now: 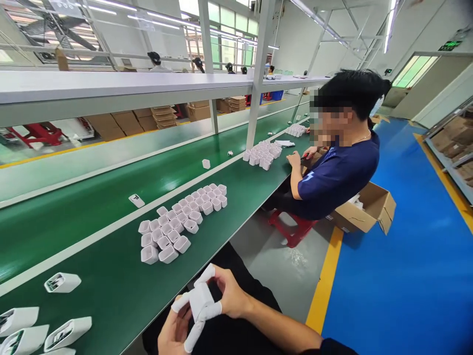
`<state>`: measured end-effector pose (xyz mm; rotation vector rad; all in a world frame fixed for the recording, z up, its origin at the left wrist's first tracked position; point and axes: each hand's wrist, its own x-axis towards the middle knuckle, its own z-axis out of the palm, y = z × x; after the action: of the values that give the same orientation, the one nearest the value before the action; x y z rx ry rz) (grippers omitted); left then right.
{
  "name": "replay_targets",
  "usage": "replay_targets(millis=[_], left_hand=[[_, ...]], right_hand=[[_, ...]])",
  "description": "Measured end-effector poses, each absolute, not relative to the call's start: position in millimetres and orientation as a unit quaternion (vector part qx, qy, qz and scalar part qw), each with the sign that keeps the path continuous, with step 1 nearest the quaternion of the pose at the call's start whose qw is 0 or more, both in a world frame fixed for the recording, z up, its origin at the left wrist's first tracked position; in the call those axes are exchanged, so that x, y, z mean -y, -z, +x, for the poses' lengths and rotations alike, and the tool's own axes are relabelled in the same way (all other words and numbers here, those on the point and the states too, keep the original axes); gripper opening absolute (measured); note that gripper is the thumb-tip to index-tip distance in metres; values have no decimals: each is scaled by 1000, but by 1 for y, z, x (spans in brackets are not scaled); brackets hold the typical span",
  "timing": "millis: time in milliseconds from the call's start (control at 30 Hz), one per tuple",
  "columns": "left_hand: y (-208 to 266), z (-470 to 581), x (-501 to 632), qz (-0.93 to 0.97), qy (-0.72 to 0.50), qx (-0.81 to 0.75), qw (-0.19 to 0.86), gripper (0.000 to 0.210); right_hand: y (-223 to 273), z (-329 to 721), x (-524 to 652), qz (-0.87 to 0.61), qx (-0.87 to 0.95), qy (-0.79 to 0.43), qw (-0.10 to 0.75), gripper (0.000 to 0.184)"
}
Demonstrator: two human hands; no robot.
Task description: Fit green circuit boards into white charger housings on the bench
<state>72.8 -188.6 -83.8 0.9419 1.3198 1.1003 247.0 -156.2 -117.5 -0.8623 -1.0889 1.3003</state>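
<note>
Between both hands, above my lap and near the bench's front edge, I hold a small white plastic housing [200, 300]. My left hand [176, 325] grips its left and lower side, with white finger cots on the fingertips. From the right, my right hand [229, 291] grips it too, also with finger cots on. The inside of the housing cannot be seen. A cluster of open white housings [169, 252] stands on the green bench [114, 296] ahead. At lower left lie several white housings [68, 331] with green circuit boards showing inside.
A person in a dark blue shirt [340, 172] sits on a red stool [293, 231] to the right, beside another housing group [264, 154]. An open cardboard box [364, 212] stands behind them. A conveyor belt [88, 197] carrying a few parts runs along the bench under a shelf [129, 88].
</note>
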Motion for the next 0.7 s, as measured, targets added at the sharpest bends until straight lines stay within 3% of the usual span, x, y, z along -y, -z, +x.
replay_targets(millis=[200, 300, 500, 700], left_hand=[[106, 78, 185, 371, -538, -523, 548, 69], [99, 89, 179, 325, -600, -495, 538, 63], [38, 116, 161, 284, -674, -406, 547, 52], [-8, 120, 141, 261, -704, -341, 566, 53]], right_hand=[[98, 241, 153, -354, 452, -543, 612, 92], [75, 250, 146, -358, 493, -527, 592, 84], [1, 267, 113, -392, 627, -469, 484, 65], [-22, 251, 71, -305, 652, -576, 388, 45]])
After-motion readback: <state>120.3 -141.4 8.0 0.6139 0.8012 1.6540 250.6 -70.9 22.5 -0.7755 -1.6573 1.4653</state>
